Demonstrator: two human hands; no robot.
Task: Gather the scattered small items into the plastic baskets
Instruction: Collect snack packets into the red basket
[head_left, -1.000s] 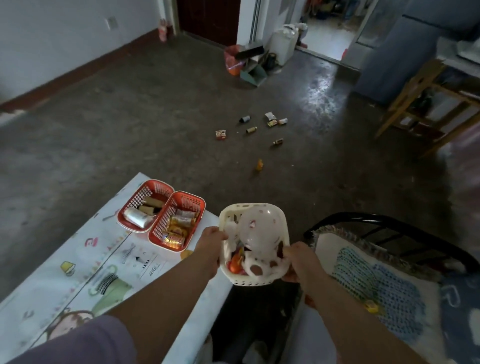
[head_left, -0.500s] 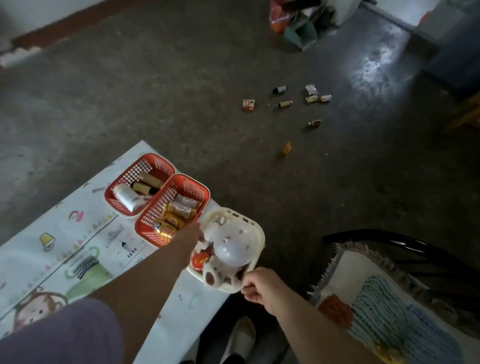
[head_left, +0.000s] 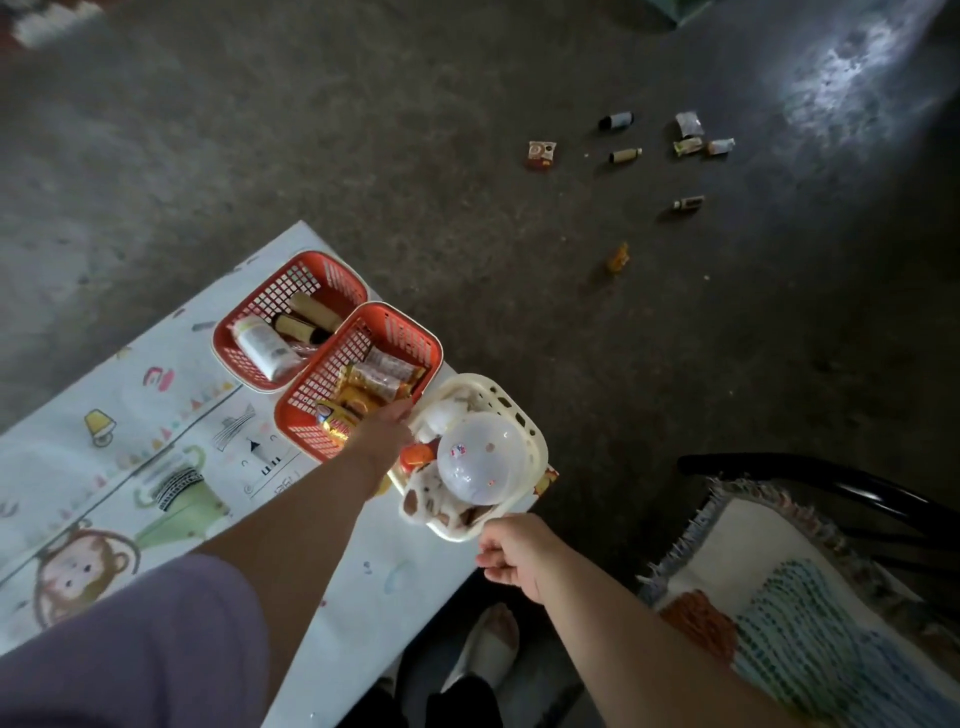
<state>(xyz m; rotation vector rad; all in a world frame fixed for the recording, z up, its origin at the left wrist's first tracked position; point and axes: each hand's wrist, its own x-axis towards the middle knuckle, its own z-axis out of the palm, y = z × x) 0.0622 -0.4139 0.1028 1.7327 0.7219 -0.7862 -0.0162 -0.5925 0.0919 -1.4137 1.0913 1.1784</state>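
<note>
Cream plastic, slotted along its walls and rounded at the corners, makes up the basket (head_left: 537, 452) we hold at the right corner of the bench (head_left: 130, 415). It is tilted, and we cannot tell whether it rests on the surface. Inside lie a smooth, translucent ball (head_left: 475, 462), a soft white plush toy with brown spots (head_left: 421, 493) and a glossy orange piece (head_left: 415, 454).

Our right hand (head_left: 511, 556) is curled tight, its fingers closed on the basket's near rim. Our left hand (head_left: 382, 431) lies against the basket's left rim. Its fingers are hidden behind the hand, so we cannot tell how they sit.

Just beside it, along the bench's far edge, stand two red lattice baskets, touching each other. The nearer one (head_left: 410, 327) holds shiny gold foil packets (head_left: 353, 400). The farther one (head_left: 332, 270) holds a white tube (head_left: 262, 345) and brown cylinders (head_left: 314, 309).

Well apart, on the rough grey concrete floor (head_left: 363, 130), small items lie scattered: a little printed box (head_left: 540, 155), a dark bottle (head_left: 615, 121), crinkled sachets (head_left: 688, 124) and an orange scrap (head_left: 618, 257).

At our right sits a chair with a black tubular frame (head_left: 831, 488) and a fringed woven cushion (head_left: 779, 597).
</note>
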